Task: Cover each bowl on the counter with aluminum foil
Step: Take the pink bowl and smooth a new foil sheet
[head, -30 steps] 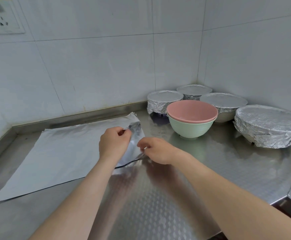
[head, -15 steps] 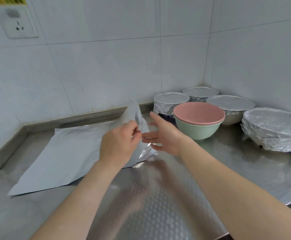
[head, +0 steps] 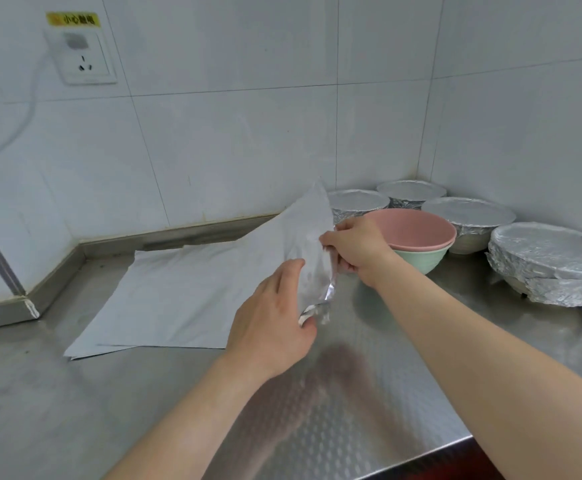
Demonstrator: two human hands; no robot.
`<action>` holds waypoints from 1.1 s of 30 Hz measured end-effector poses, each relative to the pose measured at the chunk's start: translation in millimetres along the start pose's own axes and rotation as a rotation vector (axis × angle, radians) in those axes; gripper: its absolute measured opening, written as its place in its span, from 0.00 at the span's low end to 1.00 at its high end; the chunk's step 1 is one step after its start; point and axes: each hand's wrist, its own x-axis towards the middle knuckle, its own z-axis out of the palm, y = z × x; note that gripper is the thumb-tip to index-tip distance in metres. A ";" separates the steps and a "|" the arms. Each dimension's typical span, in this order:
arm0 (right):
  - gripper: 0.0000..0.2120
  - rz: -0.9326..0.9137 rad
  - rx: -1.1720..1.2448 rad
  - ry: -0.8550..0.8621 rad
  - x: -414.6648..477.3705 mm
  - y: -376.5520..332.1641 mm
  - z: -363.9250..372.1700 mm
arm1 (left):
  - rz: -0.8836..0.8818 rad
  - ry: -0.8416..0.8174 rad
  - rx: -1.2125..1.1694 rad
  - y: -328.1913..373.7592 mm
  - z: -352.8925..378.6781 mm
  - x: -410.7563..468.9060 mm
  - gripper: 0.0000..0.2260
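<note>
Left hand (head: 271,325), right hand (head: 356,248) apparently pinching foil sheet (head: 192,289), pink bowl (head: 419,230) half hidden

A kitchen work corner, plain and utilitarian. A stainless steel counter with an embossed dimple pattern (head: 369,393) runs into a corner of large glossy white wall tiles (head: 230,133), edged by a low brushed-steel upstand (head: 178,237). A white wall socket (head: 87,62) sits under a yellow warning sticker (head: 74,19). Flat sheets of aluminium foil (head: 185,289) lie on the counter. In the corner stand round bowls sealed with crinkled foil (head: 359,200), next to an uncovered pink bowl (head: 417,230) nested in a pale green one.
</note>
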 end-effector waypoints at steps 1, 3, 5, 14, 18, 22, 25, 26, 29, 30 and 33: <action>0.08 -0.024 0.033 0.034 -2.5 -1.8 -2.7 | -0.011 -0.011 0.004 1.5 0.4 -3.1 0.33; 0.07 -0.061 0.114 0.085 -13.3 -6.1 -9.7 | -0.016 0.007 0.026 0.7 0.7 -8.7 0.31; 0.07 -0.072 0.190 0.110 -27.7 -8.1 -16.5 | -0.025 0.051 0.006 -5.8 1.3 -11.0 0.25; 0.05 -0.140 0.240 0.187 -107.6 24.9 -67.8 | 0.071 0.066 -0.332 -50.2 -13.0 -40.6 0.34; 0.32 -0.350 -0.293 0.221 -100.5 74.3 -104.8 | 0.029 -0.113 -0.429 -79.5 -28.7 -63.0 0.22; 0.44 -0.534 -0.794 0.041 -95.7 102.2 -110.7 | -0.002 -0.215 -0.309 -92.7 -38.0 -71.0 0.13; 0.28 -0.727 -0.814 -0.019 -93.7 104.8 -109.2 | -0.016 -0.243 -0.320 -108.3 -35.2 -74.0 0.23; 0.20 -0.783 -0.817 -0.026 -93.2 103.1 -110.6 | -0.024 -0.246 -0.330 -110.4 -36.3 -74.7 0.23; 0.10 -0.910 -0.852 -0.112 -95.9 102.5 -109.1 | -0.056 -0.257 -0.325 -119.8 -39.5 -80.9 0.21; 0.10 -0.923 -0.870 -0.157 -97.4 103.0 -109.1 | -0.063 -0.253 -0.318 -123.9 -39.9 -82.7 0.23; 0.15 -0.876 -0.949 -0.278 -101.3 109.0 -110.8 | -0.091 -0.257 -0.372 -135.8 -40.7 -85.9 0.23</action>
